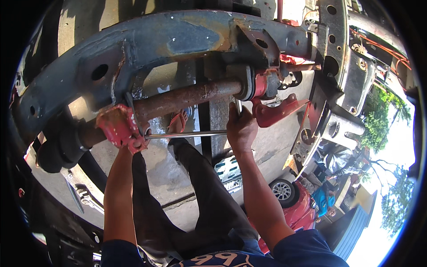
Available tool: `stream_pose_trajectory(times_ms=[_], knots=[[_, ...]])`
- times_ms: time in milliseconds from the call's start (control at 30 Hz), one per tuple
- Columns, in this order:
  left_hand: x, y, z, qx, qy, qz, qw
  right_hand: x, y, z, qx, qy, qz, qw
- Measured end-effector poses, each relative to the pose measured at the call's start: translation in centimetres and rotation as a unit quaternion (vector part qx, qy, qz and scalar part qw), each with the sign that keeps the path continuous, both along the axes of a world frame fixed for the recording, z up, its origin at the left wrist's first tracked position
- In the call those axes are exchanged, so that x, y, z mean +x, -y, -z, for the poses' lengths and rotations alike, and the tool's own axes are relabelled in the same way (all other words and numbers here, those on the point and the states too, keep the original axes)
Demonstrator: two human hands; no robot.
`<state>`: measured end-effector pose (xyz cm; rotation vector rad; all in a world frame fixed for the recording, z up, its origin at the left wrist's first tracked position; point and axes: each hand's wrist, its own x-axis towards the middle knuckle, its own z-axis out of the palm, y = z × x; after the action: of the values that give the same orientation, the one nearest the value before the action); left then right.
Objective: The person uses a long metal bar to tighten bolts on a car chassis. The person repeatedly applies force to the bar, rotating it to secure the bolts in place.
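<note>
A long shiny metal bar (187, 134) runs nearly level under a rusty axle tube (189, 95). My right hand (242, 128) is closed round the bar's right end, and a short bright metal piece (239, 107) sticks up from the fist toward the tube's end. The bar's left end meets a chipped red bracket (119, 127) on the tube. My left hand (147, 131) reaches up behind that bracket; only a bit of its fingers shows beside the bar, so its grip is hidden. Another red bracket (280, 111) juts out just right of my right hand.
A dark, rust-patched frame beam (147, 40) arches across the far side. Wrenches (89, 200) lie at left on a pale surface. A green slotted panel (228, 171) is on the floor beyond my legs. A red car (298, 213) stands at right, near a person in teal (323, 201).
</note>
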<state>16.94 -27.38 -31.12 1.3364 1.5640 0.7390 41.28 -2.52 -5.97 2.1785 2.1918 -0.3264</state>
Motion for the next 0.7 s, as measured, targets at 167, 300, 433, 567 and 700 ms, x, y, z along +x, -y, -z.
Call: stream_pose_trajectory(times_ms=[167,300,433,567,700], knots=[[-0.9,-1.0,-11.0,-0.219,-0.146,-0.021,0.964,-1.2,-0.3,-3.3,0.034,-0.21,-0.064,0.975],[-1.1,-1.0,-24.3,-0.385,-0.156,0.058,0.908,-0.1,-0.3,-4.4,-0.156,-0.171,0.018,0.973],[-2.0,-0.2,-38.1,-0.319,-0.192,0.085,0.924,1.0,-0.7,-3.2,-0.127,-0.284,0.0,0.951],[-1.8,-1.3,-44.3,-0.295,-0.218,0.122,0.922,1.6,0.0,-2.7,-0.166,-0.261,0.018,0.951],[-1.6,-2.2,-45.2,-0.294,-0.235,0.151,0.914,2.3,0.7,-2.9,-0.213,-0.266,0.026,0.94]])
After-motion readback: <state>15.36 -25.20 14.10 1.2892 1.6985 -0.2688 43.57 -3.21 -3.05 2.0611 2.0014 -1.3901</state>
